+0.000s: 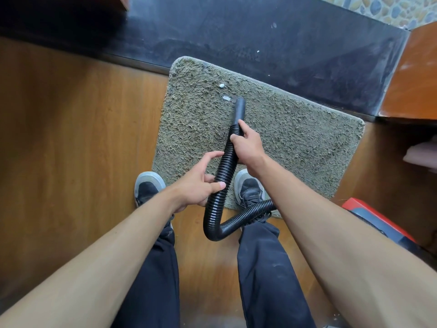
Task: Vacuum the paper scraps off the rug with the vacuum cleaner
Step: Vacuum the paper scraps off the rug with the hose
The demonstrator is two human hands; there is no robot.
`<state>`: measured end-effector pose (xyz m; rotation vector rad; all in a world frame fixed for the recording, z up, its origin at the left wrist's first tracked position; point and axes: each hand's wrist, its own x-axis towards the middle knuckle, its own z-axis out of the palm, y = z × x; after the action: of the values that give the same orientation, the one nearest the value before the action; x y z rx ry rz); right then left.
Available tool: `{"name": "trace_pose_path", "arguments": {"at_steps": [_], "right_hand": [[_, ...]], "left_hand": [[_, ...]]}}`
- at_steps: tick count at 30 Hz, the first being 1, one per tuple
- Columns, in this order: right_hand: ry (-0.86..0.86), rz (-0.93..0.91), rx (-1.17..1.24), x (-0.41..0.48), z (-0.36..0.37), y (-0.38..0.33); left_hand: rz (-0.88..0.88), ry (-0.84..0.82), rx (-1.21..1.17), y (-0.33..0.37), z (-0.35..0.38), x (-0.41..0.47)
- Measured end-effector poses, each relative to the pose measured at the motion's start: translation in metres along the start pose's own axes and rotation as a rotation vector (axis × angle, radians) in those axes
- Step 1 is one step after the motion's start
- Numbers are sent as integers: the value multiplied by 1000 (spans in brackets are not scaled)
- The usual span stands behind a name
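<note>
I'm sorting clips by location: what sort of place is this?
Probably a home, by a doorway or step: a shaggy rug lies on wood-look flooring against a dark stone threshold, with pebble paving beyond.

Soft, even daylight (sharp focus), wide-angle bending at the edges.

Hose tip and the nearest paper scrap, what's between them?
Head view: nothing but bare rug between the hose tip and the nearest scrap, just to its left; a second scrap lies farther off.
</note>
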<state>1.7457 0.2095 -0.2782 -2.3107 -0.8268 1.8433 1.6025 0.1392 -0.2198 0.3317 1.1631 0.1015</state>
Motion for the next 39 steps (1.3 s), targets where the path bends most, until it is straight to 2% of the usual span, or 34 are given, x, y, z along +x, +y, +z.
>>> {"name": "trace_pose_path", "arguments": {"at_steps": [6,16,24,39], "right_hand": [[-19,0,-19,1,7,-2],[-165,-87,-136,-3,28,-6],[-71,-66,-152,-7,26,2],[-27,-120,-107,-3,20,-7]], "left_hand": [[-3,22,-12,-3,-3,-1],[4,34,-74,-16,-13,-17],[12,29,-62,-15,-8,-15],[37,42,-63,-7,-9,-5]]}}
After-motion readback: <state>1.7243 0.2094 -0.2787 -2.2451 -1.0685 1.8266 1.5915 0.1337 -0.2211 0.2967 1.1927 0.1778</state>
